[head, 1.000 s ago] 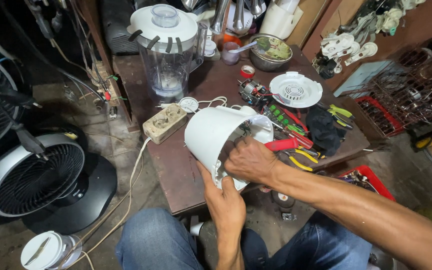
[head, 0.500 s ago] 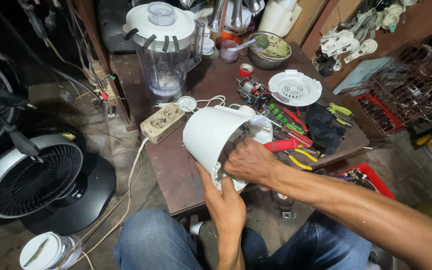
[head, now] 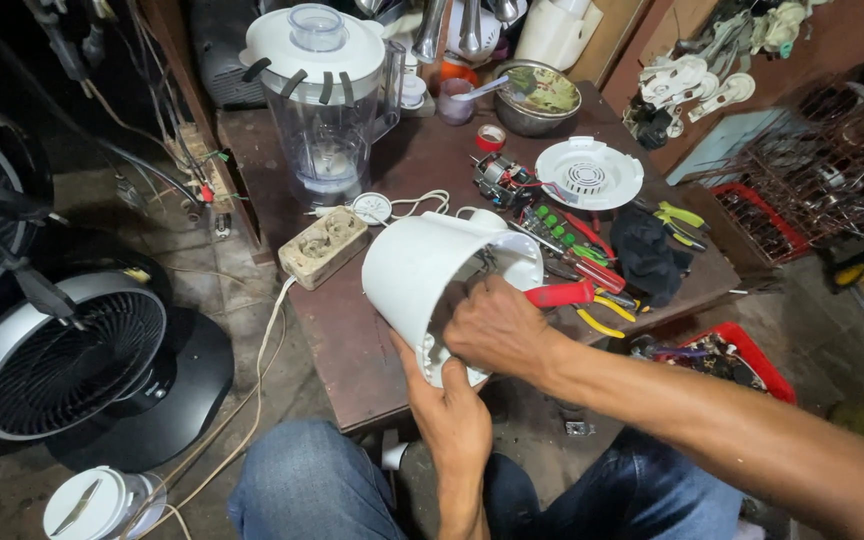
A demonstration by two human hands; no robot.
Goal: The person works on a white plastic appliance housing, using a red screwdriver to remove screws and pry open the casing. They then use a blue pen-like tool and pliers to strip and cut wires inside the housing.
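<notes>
Unchanged since the earlier frame, the white blender base (head: 430,275) lies tilted above the worktop (head: 352,350) edge, open underside facing the person, left hand (head: 457,415) clamped under its rim, right hand (head: 497,325) fingers curled inside.

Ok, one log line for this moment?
left hand: holds white blender base from below | right hand: reaching into its open underside | table: blender jug, pliers
</notes>
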